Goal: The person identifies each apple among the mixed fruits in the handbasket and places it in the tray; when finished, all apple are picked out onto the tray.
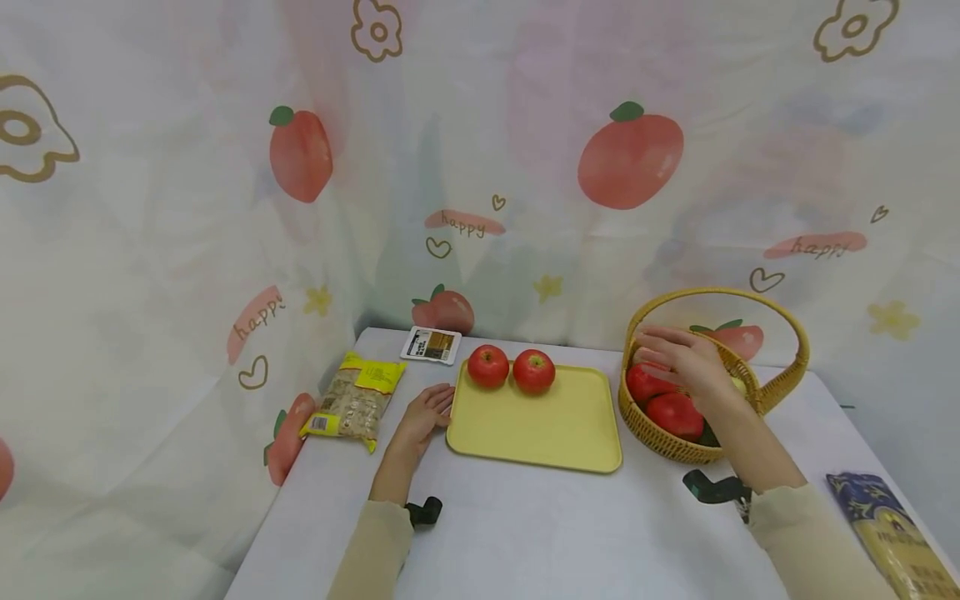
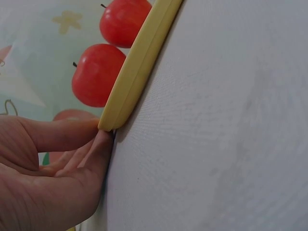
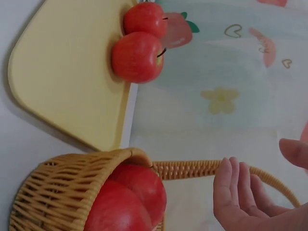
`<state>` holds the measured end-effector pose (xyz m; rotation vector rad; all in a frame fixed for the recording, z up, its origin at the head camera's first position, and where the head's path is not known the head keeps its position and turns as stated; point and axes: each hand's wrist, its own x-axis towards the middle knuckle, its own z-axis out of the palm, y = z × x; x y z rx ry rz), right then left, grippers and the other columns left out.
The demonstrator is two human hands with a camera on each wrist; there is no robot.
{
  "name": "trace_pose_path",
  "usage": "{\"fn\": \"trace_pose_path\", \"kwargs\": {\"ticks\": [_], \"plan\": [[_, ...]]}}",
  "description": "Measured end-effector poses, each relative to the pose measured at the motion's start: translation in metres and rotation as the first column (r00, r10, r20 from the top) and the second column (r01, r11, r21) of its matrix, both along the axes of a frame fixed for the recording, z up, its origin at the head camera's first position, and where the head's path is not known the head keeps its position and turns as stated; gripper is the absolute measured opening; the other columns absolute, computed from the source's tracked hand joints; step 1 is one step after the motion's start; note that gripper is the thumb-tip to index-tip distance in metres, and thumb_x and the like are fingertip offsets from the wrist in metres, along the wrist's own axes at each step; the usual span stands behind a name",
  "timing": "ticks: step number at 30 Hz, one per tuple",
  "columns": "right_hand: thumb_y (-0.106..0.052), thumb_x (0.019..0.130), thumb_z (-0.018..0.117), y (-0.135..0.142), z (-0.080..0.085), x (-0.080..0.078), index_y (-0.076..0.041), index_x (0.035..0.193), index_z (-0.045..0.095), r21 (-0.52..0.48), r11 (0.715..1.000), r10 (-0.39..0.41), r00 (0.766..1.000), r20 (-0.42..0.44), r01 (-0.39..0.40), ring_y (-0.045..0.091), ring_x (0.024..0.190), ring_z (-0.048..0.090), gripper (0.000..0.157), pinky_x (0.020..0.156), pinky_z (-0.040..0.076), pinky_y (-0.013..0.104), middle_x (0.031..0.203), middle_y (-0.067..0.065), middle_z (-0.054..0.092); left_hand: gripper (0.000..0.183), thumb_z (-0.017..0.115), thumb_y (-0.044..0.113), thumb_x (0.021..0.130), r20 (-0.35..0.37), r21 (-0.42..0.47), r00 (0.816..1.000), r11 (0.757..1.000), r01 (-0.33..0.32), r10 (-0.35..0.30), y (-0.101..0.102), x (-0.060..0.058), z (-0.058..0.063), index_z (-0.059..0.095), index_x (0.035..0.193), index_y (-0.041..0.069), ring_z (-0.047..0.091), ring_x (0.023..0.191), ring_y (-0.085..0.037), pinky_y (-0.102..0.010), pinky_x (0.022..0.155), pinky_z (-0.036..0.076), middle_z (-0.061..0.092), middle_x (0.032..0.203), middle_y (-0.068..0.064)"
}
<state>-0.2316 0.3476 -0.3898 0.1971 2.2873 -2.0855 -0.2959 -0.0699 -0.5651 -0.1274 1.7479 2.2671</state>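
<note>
My left hand (image 1: 426, 417) is at the left edge of a yellow tray (image 1: 540, 429). In the left wrist view, its thumb (image 2: 72, 134) lies on the tray's rim with the fingers below, pinching the edge. Two red apples (image 1: 488, 367) sit side by side at the back of the tray. Over a wicker basket (image 1: 663, 446) my right hand (image 1: 693, 367) hovers, fingers extended and holding nothing. Red fruits (image 1: 675, 415) lie inside the basket, partly hidden by the hand and forearm. The right wrist view shows the hand's fingers (image 3: 233, 187) beside the basket's arched handle (image 3: 192, 168).
Left of the tray lies a yellow-and-clear food bag (image 1: 356, 400). A small white packet (image 1: 431, 345) with a dark label is behind it, near the back edge. At the front right is a blue-and-gold bag (image 1: 892, 533). Printed cloth walls (image 1: 480, 275) border the white table (image 1: 525, 533).
</note>
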Motion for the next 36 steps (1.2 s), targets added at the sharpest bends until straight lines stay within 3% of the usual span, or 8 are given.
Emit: {"fn": "trace_pose_path", "kwargs": {"ticks": [5,10,13,19,23,27,32,36], "plan": [[-0.029,0.105,0.062,0.017,-0.008,0.002,0.006,0.157,0.032,0.103,0.995,-0.018,0.999,0.039,0.014,-0.004,0.091,0.07,0.07,0.088,0.061,0.026,0.111,-0.015,0.063,0.079,0.044,-0.035,0.08,0.005,0.009,1.0,1.0,-0.001,0.001,-0.001,-0.001,-0.001,0.038,0.154,-0.007,0.041,0.149,-0.038,-0.046,0.121,0.037,0.043,0.158,-0.029],[-0.037,0.106,0.058,0.033,-0.018,0.005,0.008,0.16,0.026,0.251,0.968,-0.059,0.993,0.103,0.032,0.003,0.1,0.067,0.077,0.096,0.06,0.032,0.14,0.018,0.054,0.078,0.045,-0.035,0.081,0.01,0.021,1.0,1.0,-0.001,0.001,-0.002,-0.001,-0.001,0.038,0.154,-0.007,0.041,0.149,-0.037,-0.047,0.121,0.037,0.043,0.158,-0.029],[-0.044,0.103,0.06,0.044,-0.022,0.006,0.008,0.16,0.025,0.296,0.955,-0.077,0.985,0.152,0.028,0.01,0.106,0.065,0.085,0.099,0.058,0.033,0.153,0.029,0.042,0.078,0.044,-0.035,0.081,0.001,0.032,1.0,0.999,0.007,-0.007,-0.003,0.0,-0.001,0.037,0.154,-0.009,0.04,0.149,-0.038,-0.047,0.121,0.037,0.042,0.158,-0.03],[-0.047,0.101,0.064,0.061,-0.029,0.007,0.009,0.16,0.024,0.299,0.954,-0.087,0.973,0.213,0.02,0.007,0.097,0.066,0.091,0.097,0.059,0.032,0.147,0.023,0.045,0.079,0.044,-0.035,0.08,0.008,0.04,1.0,0.999,0.009,-0.009,-0.002,-0.001,-0.002,0.038,0.153,-0.008,0.041,0.149,-0.037,-0.046,0.121,0.038,0.043,0.157,-0.029],[-0.049,0.102,0.063,0.071,-0.033,0.009,0.013,0.159,0.02,0.307,0.952,-0.065,0.969,0.239,-0.012,0.002,0.09,0.066,0.094,0.094,0.06,0.031,0.152,0.031,0.038,0.079,0.044,-0.035,0.08,0.014,0.03,1.0,0.999,0.013,-0.013,-0.002,-0.001,-0.003,0.038,0.154,-0.008,0.041,0.149,-0.037,-0.045,0.12,0.039,0.043,0.158,-0.029],[-0.046,0.104,0.06,0.082,-0.038,0.008,0.015,0.158,0.017,0.289,0.954,-0.001,0.96,0.281,-0.083,0.01,0.096,0.071,0.092,0.096,0.06,0.036,0.158,0.036,0.03,0.079,0.044,-0.035,0.08,0.005,0.038,1.0,0.999,0.012,-0.012,-0.003,-0.001,-0.002,0.037,0.154,-0.008,0.04,0.149,-0.039,-0.046,0.121,0.038,0.042,0.158,-0.03],[-0.037,0.106,0.059,0.096,-0.045,0.001,0.017,0.153,0.028,0.267,0.937,0.143,0.946,0.29,-0.224,0.024,0.11,0.069,0.078,0.1,0.058,0.047,0.134,0.02,0.062,0.078,0.043,-0.035,0.081,-0.009,0.05,1.0,0.998,0.025,-0.025,-0.004,-0.001,-0.002,0.035,0.155,-0.009,0.038,0.15,-0.039,-0.046,0.122,0.037,0.04,0.159,-0.031],[-0.031,0.106,0.06,0.102,-0.046,-0.005,0.016,0.149,0.037,0.272,0.917,0.202,0.928,0.312,-0.291,0.028,0.112,0.067,0.068,0.1,0.058,0.05,0.126,0.01,0.068,0.077,0.045,-0.033,0.082,-0.002,0.04,1.0,0.999,0.022,-0.022,-0.003,-0.002,-0.004,0.037,0.155,-0.007,0.039,0.15,-0.038,-0.046,0.121,0.038,0.042,0.159,-0.029]]}}
